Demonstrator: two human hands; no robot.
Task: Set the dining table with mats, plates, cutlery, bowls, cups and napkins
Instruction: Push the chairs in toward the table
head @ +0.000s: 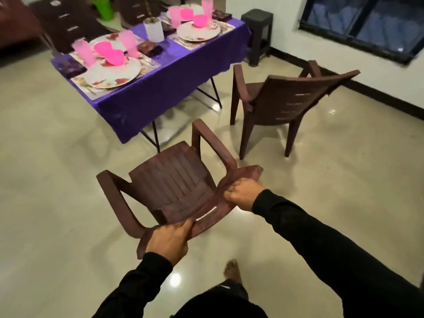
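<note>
The dining table [146, 88], under a purple cloth, runs its long axis from the lower left toward the upper right of the view, its near end closest to the camera, well apart from the person. Two brown plastic chairs show plainly on the pale floor [57, 180]: the standing chair [289, 99] sits upright beside the table's right long edge, its seat facing the table and its back toward the window [367, 21]; the held chair [174, 187] is nearer, tilted, its seat and armrests pointing toward the table's near end and its backrest toward the person. More dark chair backs crowd the far side, too blurred to count. A dark stool [258, 31] stands at the wall by the far right corner. On the table four floral plates can be counted, the nearest plate [112, 73] resting on a patterned mat [91, 91]; four pink bowls sit on them, the nearest bowl [115, 57] on that plate; four pink cups stand upright, one cup [83, 51] at the left. A white holder [154, 29] stands mid-table. The left hand [168, 242] grips the backrest's left end, fingers curled over its top edge; the right hand [243, 196] clasps the right end likewise.
</note>
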